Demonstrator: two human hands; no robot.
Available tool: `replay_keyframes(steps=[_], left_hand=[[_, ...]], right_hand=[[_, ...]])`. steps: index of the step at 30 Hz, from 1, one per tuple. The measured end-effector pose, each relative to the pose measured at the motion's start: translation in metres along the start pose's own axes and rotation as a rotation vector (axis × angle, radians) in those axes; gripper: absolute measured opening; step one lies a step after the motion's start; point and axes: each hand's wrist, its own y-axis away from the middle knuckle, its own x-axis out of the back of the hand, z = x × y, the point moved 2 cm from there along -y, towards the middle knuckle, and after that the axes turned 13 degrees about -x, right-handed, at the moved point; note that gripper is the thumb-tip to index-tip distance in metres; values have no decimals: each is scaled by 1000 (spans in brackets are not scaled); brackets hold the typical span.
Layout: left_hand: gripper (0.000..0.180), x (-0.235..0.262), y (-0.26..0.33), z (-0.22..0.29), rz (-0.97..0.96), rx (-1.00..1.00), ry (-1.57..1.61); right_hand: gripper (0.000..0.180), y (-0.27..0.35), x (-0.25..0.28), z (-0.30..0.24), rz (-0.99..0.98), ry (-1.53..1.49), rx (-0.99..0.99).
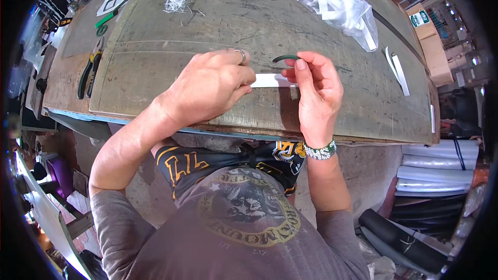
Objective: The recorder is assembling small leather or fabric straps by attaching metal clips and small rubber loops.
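Head view: left hand [215, 84] curled at white strip's [271, 80] end, hold hidden, cannot tell; right hand [317, 80] pinches dark-green curved piece [285, 57]. Strip between hands, over table [150, 33]. Slack pinch could drop piece; weak left hold could let strip slide.

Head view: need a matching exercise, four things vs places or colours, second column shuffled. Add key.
Things:
1. pliers
2. clear plastic bag
3. dark green curved piece
4. tangle of thin white strands

Places or colours:
A. held in the fingers of the right hand
B. top of the picture, left of centre
C. top of the picture, right of centre
D. yellow and black, at the left

Pairs: 1-D, 2-C, 3-A, 4-B
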Motion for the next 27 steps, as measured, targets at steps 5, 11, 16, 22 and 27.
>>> replay_keyframes(steps=[5, 11, 16, 22, 27], left_hand=[[11, -5, -3, -3, 57, -34, 90], [10, 5, -9, -19, -63, 115, 377], [15, 6, -7, -33, -57, 267, 594], [14, 6, -7, -36, -136, 218, 539], [12, -2, -1, -28, -36, -52, 362]], right_hand=[[16, 1, -2, -1, -10, 36, -20], [16, 1, -3, 6, -46, 2, -60], [16, 4, -5, 11, -89, 40, 14], [17, 7, -3, 11, -105, 54, 12], [18, 3, 0, 13, -70, -25, -11]])
